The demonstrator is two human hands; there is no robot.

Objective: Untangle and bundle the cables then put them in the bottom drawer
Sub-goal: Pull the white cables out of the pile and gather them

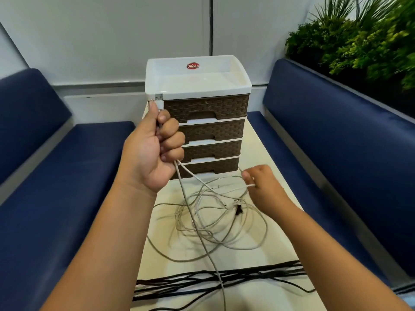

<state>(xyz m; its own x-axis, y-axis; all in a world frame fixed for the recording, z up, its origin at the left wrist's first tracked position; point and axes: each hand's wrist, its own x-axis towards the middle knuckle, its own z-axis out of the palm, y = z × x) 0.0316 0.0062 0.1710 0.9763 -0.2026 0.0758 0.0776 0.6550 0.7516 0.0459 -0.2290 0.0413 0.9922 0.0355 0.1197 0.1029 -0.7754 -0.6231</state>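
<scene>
Red Uniplus sticker (193, 66) (drawer unit (202, 122)), left hand (152, 149) fisting white cable (190, 212), right hand (265, 187) pinching it

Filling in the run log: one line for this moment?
left hand: grips white cable, raised | right hand: pinches cable | tangle on table | drawers shut

Drawer unit (203, 122) at table (278, 250) far end; cable tangle (213, 216) before it; benches (56, 176) either side.
</scene>
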